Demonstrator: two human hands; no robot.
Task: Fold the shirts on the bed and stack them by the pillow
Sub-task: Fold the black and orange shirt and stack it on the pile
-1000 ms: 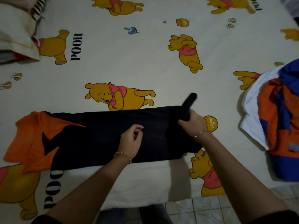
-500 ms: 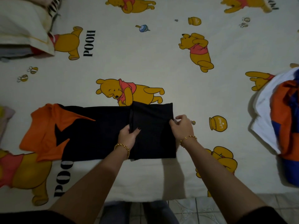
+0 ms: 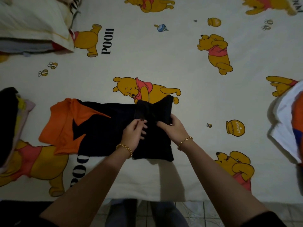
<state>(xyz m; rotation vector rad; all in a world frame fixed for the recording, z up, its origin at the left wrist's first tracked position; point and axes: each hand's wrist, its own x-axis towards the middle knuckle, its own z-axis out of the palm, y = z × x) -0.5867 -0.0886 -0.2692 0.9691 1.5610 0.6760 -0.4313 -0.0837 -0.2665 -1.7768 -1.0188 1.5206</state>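
Centrally, lower middle of frame: black shirt [image 3: 106,131] with orange collar end lies flat on the bear-print sheet [image 3: 164,54], a long strip running left to right. Its right end is doubled over toward the left, flap partly lifted. Left hand [image 3: 133,134] pinches the flap's edge between thumb and forefinger. Right hand [image 3: 172,126] has fingers curled round the flap's right side. Pillow [image 3: 32,18] upper left corner. Folded stack [image 3: 8,122] at left edge. Loose clothes pile [image 3: 282,122], white, orange, blue, at right edge, well apart from the shirt.
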